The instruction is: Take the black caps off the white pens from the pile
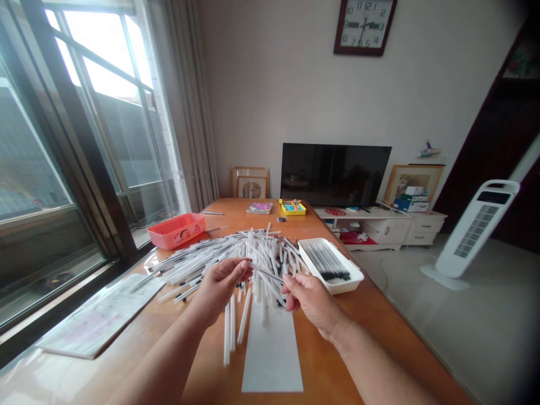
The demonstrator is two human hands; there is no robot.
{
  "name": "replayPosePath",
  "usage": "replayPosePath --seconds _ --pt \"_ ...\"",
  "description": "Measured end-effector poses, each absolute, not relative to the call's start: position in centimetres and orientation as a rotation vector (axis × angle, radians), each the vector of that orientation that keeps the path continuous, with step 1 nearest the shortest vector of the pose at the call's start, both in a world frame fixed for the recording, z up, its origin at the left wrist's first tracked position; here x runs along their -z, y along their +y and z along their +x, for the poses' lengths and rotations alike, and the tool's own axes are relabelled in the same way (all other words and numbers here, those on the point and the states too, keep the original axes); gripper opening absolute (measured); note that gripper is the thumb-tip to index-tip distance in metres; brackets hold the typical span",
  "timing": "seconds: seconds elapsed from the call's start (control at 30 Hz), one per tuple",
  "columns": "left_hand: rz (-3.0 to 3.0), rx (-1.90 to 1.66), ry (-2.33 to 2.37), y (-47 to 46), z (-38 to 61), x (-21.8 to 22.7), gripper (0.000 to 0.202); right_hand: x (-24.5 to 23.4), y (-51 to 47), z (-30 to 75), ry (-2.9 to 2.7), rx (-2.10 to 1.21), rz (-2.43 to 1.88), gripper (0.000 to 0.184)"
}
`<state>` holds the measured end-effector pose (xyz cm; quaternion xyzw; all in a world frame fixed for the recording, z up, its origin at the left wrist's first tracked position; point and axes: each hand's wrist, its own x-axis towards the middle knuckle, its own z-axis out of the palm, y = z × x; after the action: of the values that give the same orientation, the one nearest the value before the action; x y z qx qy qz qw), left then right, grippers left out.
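A slim greyish pen (266,272) spans the space between my two hands, above the near side of a large pile. My left hand (225,284) pinches its left end between thumb and fingers. Its right end is in the closed fingers of my right hand (310,298). Spread beneath and beyond is the pile of translucent white tubes and pen parts (219,253), some with black ends. A white tray (356,277) right of the pile holds a row of pens (324,260) with black ends towards me. Several loose white tubes (243,316) lie nearer to me.
A white paper strip (273,360) lies in front of me, a paper booklet (101,320) at left. Beyond the pile are a red plastic basket (175,232), a colourful book (259,208) and a yellow box (292,209). The table's right edge runs beside the tray.
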<state>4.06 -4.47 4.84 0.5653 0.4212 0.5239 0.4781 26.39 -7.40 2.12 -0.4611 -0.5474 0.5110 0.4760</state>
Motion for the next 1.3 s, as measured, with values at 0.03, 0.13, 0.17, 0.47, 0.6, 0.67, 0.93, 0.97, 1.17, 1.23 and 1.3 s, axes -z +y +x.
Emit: replayPosePath --seconds 0.03,0.13,0.17,0.47,0.6,0.67,0.93,0.97,1.17,1.23,1.3 --pt "1.391 -1.278 1.032 -4.5 4.1 -4.8 0.034 -2.1 -7.4 26.4 -1.335 -1.255 -1.125 0.052" --pt "1.406 -1.270 1.050 -4.4 4.1 -4.7 0.032 -2.2 -7.5 26.4 -1.313 -1.292 -1.111 0.052" --pt "1.411 -1.265 1.054 -4.5 4.1 -4.8 0.031 -2.3 -7.5 26.4 -1.302 -1.307 -1.109 0.051" --pt "1.403 -1.233 1.003 -4.8 4.2 -5.4 0.030 -1.9 -7.3 26.9 -1.254 -1.466 -1.067 0.054" --pt "1.387 -1.215 0.998 -4.6 3.9 -5.2 0.030 -1.7 -7.0 27.0 -1.241 -1.567 -1.052 0.061" --pt "1.398 -1.207 1.002 -4.5 3.8 -5.1 0.030 -1.7 -6.8 27.1 -1.209 -1.545 -1.073 0.062" --pt "1.455 -1.119 0.986 -4.9 4.1 -5.2 0.028 -2.7 -7.7 26.4 -1.493 -1.207 -1.015 0.040" --pt "1.469 -1.100 0.972 -5.1 4.3 -5.2 0.028 -2.8 -7.9 26.3 -1.567 -1.155 -1.013 0.037" --pt "1.470 -1.080 0.959 -5.1 4.1 -5.3 0.032 -2.7 -7.9 26.3 -1.659 -1.072 -1.075 0.027" --pt "1.407 -1.171 1.001 -4.6 3.3 -5.4 0.038 -2.7 -7.8 26.5 -1.585 -1.111 -1.078 0.027" --pt "1.323 -1.278 1.061 -3.9 2.0 -5.5 0.043 -2.7 -7.7 26.6 -1.503 -1.121 -1.084 0.029"
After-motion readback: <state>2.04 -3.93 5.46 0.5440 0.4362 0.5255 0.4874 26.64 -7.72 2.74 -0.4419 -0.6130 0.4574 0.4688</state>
